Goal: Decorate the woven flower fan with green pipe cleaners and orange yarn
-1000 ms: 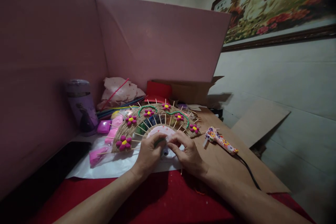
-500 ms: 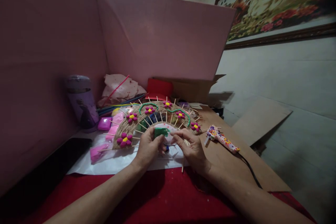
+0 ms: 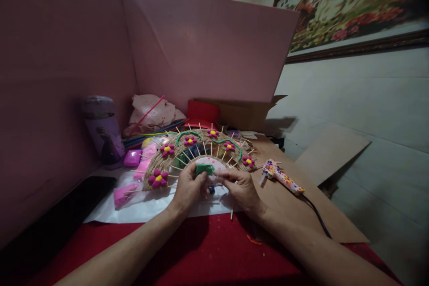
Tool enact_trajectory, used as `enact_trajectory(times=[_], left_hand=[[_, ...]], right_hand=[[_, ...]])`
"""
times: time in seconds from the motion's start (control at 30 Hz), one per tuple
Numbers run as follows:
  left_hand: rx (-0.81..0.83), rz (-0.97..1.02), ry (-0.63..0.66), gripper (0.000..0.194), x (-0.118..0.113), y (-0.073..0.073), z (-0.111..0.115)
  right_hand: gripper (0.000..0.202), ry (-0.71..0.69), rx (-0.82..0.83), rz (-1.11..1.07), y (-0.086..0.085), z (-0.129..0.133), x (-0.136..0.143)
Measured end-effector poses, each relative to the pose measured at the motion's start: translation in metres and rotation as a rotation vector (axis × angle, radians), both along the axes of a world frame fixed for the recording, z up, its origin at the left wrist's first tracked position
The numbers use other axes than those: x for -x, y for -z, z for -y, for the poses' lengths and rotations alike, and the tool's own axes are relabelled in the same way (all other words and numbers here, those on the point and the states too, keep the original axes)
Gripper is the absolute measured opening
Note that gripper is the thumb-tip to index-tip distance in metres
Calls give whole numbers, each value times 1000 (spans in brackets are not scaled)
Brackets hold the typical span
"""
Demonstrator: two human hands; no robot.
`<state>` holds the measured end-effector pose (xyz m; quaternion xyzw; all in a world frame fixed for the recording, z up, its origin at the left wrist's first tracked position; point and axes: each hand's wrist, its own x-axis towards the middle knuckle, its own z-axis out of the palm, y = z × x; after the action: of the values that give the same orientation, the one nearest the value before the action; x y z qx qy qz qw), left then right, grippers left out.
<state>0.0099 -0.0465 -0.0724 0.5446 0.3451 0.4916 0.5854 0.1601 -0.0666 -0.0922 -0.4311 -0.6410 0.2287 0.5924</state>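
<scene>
Between finger and thumb, my left hand (image 3: 187, 186) grips a small packet of green modelling clay (image 3: 204, 169). My right hand (image 3: 241, 189) is closed in a pinch at the packet's right end, where clear wrapping seems to show. Just beyond both hands stands an arch wound with brown twine (image 3: 181, 148), with thin sticks through it. Purple flowers with yellow centres (image 3: 157, 178) and wavy green strands (image 3: 240, 149) decorate its face. Below the packet, a small dark blue piece (image 3: 211, 189) lies on the white sheet (image 3: 140, 210).
A patterned glue gun (image 3: 283, 176) with a black cord rests on the brown board (image 3: 321, 210) at right. Pink clay packets (image 3: 132, 158) and a purple tumbler (image 3: 106, 138) are at left, near a dark flat object (image 3: 80, 201). Pink panels (image 3: 208, 44) rise behind.
My right hand has shifted slightly, and the green clay packet looks flatter and more level. My left hand keeps its grip. The view has moved a little.
</scene>
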Motion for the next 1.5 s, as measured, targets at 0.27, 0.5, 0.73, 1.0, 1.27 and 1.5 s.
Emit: enact_trajectory(times=[0.27,0.5,0.73,1.0,1.27,1.5], left_hand=[[4,17,131,33,1,0,1],[9,11,112,32,1,1,0],[57,47,104,31,0,-1,3],[98,47,191,36,2,-1,0],[131,16,181,41,1,1,0],[109,-47,219,44,1,0,-1]], right_hand=[[16,-89,87,-146,-7,4,-3],[21,-124,56,-98,-9,4,-4],[7,28,-124,1,-9,7,-3],[28,-36,-93,-5,-5,5,-3],[19,-87,-36,-52,-4,0,-6],[19,-97,-7,-56,-3,3,-3]])
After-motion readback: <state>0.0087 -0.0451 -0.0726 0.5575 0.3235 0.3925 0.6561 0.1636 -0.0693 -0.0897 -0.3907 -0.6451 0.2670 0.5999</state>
